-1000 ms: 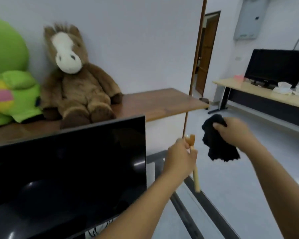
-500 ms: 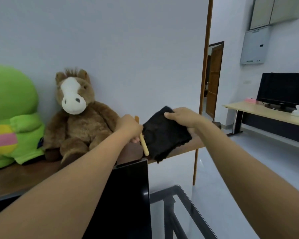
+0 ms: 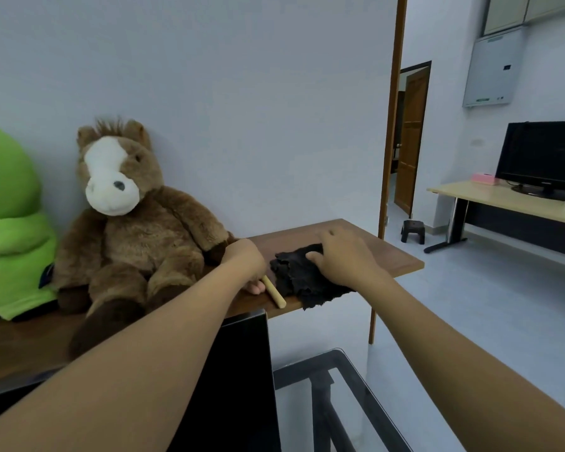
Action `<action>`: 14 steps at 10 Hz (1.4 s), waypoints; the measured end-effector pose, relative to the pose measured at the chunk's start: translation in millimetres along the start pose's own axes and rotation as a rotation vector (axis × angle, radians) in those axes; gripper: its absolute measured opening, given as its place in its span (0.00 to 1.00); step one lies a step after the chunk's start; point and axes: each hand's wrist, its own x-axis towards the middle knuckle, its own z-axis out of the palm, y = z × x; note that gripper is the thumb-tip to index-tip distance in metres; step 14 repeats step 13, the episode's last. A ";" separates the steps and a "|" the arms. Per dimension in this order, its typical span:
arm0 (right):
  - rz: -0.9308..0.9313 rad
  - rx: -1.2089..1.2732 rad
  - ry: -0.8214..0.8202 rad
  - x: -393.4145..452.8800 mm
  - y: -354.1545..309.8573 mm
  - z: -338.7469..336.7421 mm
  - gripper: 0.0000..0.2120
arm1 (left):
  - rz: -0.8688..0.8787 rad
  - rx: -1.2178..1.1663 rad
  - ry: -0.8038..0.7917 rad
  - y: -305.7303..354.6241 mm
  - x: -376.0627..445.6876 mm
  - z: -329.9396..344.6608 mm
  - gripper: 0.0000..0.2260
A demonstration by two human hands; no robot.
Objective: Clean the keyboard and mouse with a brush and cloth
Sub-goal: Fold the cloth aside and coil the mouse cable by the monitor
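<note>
A black cloth point(image 3: 296, 277) lies crumpled on the brown wooden shelf point(image 3: 397, 260), one corner hanging over the front edge. My right hand point(image 3: 343, 256) rests on the cloth's far right part, the thumb holding a fold. Just left of the cloth, my left hand point(image 3: 245, 260) is down on the shelf, fingers curled round a brush point(image 3: 274, 292). Only the brush's light wooden handle shows, pointing toward me; its bristles are hidden under the hand. No keyboard or mouse is in view.
A brown plush horse point(image 3: 128, 223) and a green plush toy point(image 3: 7, 223) sit on the shelf to the left. A black monitor point(image 3: 242, 370) stands below my left arm, beside a glass-topped desk frame point(image 3: 323, 380). A far desk point(image 3: 503, 197) carries another monitor point(image 3: 542, 158).
Both hands have come down from mid-air onto the shelf. The cloth, held up before, now lies on the wood, and the brush handle rests on the shelf beside it.
</note>
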 end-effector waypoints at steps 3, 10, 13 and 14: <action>-0.011 -0.009 -0.345 -12.5 -13.0 14.0 0.32 | 0.334 0.484 0.105 -15.8 1.7 -0.3 0.28; 0.159 -0.080 -0.185 -27.3 15.2 3.9 0.11 | 0.368 0.512 -0.072 -31.9 -16.0 3.4 0.32; 0.171 0.110 -0.052 -41.7 -30.1 -41.0 0.15 | 0.480 0.372 0.055 -45.0 -58.8 -34.1 0.30; 0.171 0.110 -0.052 -41.7 -30.1 -41.0 0.15 | 0.480 0.372 0.055 -45.0 -58.8 -34.1 0.30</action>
